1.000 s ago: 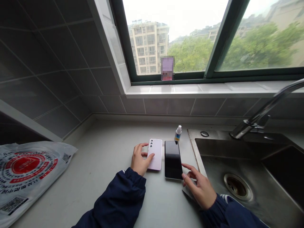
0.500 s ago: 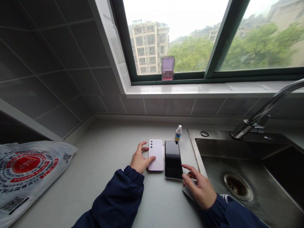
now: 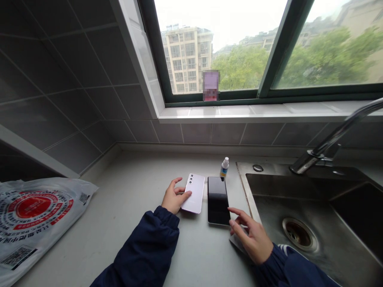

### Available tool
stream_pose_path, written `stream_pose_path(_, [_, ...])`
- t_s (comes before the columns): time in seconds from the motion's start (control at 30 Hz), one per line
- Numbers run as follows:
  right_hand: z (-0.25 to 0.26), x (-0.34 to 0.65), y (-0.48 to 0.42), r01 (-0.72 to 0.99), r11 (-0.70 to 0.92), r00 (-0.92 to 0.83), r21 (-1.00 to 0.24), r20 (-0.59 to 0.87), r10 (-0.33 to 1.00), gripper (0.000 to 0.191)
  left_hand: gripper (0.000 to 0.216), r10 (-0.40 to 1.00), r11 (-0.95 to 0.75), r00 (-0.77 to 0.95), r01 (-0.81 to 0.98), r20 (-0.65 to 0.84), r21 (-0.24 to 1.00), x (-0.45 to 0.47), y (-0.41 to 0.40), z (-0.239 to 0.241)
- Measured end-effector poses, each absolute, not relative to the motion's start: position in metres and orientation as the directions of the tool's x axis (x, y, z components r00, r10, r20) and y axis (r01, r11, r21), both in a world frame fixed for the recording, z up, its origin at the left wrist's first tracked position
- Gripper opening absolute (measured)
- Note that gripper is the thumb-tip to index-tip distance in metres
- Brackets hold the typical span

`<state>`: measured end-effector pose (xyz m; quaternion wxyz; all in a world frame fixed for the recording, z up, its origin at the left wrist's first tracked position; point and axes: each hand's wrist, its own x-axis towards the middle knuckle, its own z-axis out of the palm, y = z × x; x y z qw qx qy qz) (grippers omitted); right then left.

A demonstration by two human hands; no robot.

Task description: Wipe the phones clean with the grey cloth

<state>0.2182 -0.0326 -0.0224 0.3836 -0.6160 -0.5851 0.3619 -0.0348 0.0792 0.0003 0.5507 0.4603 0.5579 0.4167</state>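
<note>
A pale lilac smartphone [image 3: 194, 193] lies back up, its camera lenses at the top left, and tilts a little clockwise. My left hand [image 3: 176, 196] grips it by its left side, thumb on the back and fingers along the edge. To the right is a second smartphone [image 3: 218, 201], black screen up, flat on the counter. My right hand [image 3: 253, 235] is at its lower right edge, index fingertip and thumb touching or very close to it. Under that hand's curled fingers shows a thin grey cloth-like piece [image 3: 237, 242], partly hidden by the hand.
A small white-capped bottle [image 3: 224, 167] stands just behind the black phone. On the right is a steel sink [image 3: 269, 199] with a chrome faucet [image 3: 317, 155]. A printed plastic bag [image 3: 38, 219] lies at the left of the grey counter [image 3: 125, 223], below a window.
My left hand has shifted slightly left with the lilac phone, which now tilts clockwise and is farther from the black one. My right hand has stayed almost still.
</note>
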Motion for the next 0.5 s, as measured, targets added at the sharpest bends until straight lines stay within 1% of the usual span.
stream_pose_path(0.3, [-0.021,0.219,-0.034,0.418,-0.031,0.047,-0.908,-0.013,0.999,0.048,0.079,0.972,0.234,0.012,-0.145,-0.234,0.962,-0.036,0.084,-0.009])
stream_pose_path(0.4, [-0.021,0.220,-0.034,0.407,-0.024,0.045,-0.913,-0.007,0.999,0.047,0.079,0.961,0.278,0.068,-0.241,-0.269,0.930,-0.033,0.082,-0.006])
stream_pose_path(0.5, [-0.020,0.221,-0.033,0.398,-0.016,0.046,-0.917,0.003,0.999,0.047,0.082,0.939,0.339,0.167,-0.323,-0.299,0.883,-0.027,0.077,0.002])
